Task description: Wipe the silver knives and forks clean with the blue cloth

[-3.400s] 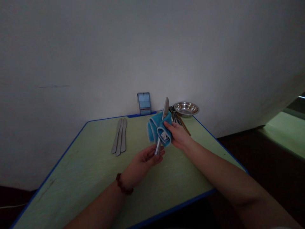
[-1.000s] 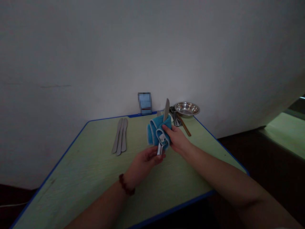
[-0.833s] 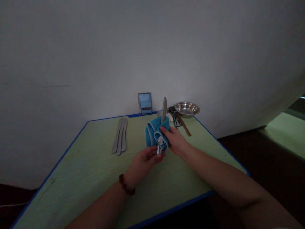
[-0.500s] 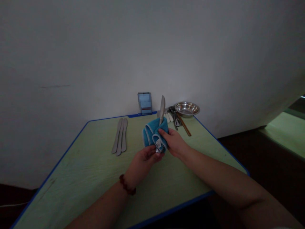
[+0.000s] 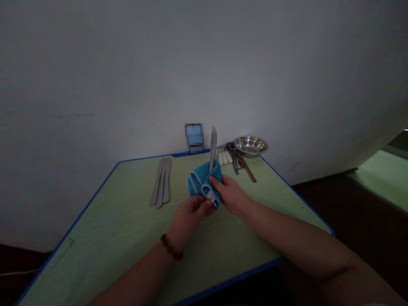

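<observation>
A table knife (image 5: pixel 213 146) stands nearly upright, its blade rising out of a folded blue cloth (image 5: pixel 198 180) with a pale edge. My right hand (image 5: pixel 232 193) is closed round the cloth, thumb on top, with the knife wrapped inside it. Below, my left hand (image 5: pixel 193 212) pinches the lower end of the bundle; the knife's handle is hidden there by fingers and cloth. To the left, three metal knives (image 5: pixel 162 182) lie side by side on the table, blades pointing to the wall.
On the pale green table (image 5: pixel 105 238) with blue edging, white-handled forks (image 5: pixel 225 158), a heap of dark cutlery (image 5: pixel 235 159) and wooden chopsticks (image 5: pixel 247 168) lie back right. Beside them stands a steel bowl (image 5: pixel 250 145). A blurred screen (image 5: pixel 194 138) leans on the wall.
Both hands have shifted slightly left and down with the cloth and knife. The knife's blade has moved left, uncovering more of the white-handled forks. Other things stay put.
</observation>
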Motion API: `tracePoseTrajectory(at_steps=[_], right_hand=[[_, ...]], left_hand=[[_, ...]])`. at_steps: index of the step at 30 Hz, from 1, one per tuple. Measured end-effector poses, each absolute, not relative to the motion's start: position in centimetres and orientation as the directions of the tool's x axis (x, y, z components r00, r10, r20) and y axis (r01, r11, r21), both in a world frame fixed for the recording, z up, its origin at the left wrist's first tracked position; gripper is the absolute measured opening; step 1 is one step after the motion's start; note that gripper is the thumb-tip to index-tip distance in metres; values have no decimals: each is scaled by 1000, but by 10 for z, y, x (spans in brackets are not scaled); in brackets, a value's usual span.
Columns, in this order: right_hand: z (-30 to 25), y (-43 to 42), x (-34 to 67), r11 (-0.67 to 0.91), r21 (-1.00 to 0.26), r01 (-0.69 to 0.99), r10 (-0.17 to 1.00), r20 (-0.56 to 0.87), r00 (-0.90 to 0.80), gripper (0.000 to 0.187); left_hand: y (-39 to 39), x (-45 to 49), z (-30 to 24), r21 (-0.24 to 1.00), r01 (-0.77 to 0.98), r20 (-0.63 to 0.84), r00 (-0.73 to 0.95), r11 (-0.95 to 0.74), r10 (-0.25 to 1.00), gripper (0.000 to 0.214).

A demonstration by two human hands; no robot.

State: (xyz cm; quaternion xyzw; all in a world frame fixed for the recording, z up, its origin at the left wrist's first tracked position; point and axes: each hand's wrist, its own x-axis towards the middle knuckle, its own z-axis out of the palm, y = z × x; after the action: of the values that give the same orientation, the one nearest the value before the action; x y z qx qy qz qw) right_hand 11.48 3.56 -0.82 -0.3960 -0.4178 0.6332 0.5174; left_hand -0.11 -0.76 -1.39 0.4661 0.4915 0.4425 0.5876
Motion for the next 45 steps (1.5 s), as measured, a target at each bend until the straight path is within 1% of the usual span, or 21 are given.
tracePoseTrajectory(at_steps=[3,6,10,16,19,22,26,29,32,36,39,41,45], right_hand=[[-9,35,115,-96,-951,-295,986,-49,-160,21],[-11,36,116,-75,-963,-259,988,-36,-152,22],[-15,39,117,-63,-973,-224,990,-33,-134,23],[-20,41,118,-44,-987,-157,988,-19,-155,26],[-21,40,118,-24,-997,-76,984,-10,-179,25],[-21,39,119,32,-998,55,979,20,-202,24],[-19,37,120,146,-955,259,965,80,-249,24],[-15,34,119,188,-917,353,955,87,-282,22],[-12,33,119,228,-890,396,945,104,-310,20],[-10,31,118,299,-845,443,925,143,-351,20],[-8,29,118,360,-810,464,904,178,-390,19],[-8,28,118,395,-783,481,890,196,-412,19],[-9,28,119,423,-759,495,875,200,-441,20]], left_hand=[[-6,-2,-15,981,-38,-184,105,189,977,15],[-5,-5,-13,980,45,-199,91,196,976,17],[-5,-10,-6,982,120,-157,66,149,985,23],[-3,-20,7,997,55,-58,-85,63,995,29],[-2,-23,11,1000,14,7,-146,-5,989,32],[-1,-27,13,999,-17,35,-184,-39,982,31],[2,-31,13,998,-44,24,-213,-34,977,34],[3,-32,13,999,-32,-11,-214,4,977,38],[5,-32,11,998,-28,-57,-179,53,982,40],[6,-33,8,993,-70,-98,-119,90,988,40],[7,-33,6,988,-116,-107,-75,98,991,36],[8,-32,5,983,-143,-126,-77,114,989,32],[10,-32,5,968,-204,-167,-72,149,983,26]])
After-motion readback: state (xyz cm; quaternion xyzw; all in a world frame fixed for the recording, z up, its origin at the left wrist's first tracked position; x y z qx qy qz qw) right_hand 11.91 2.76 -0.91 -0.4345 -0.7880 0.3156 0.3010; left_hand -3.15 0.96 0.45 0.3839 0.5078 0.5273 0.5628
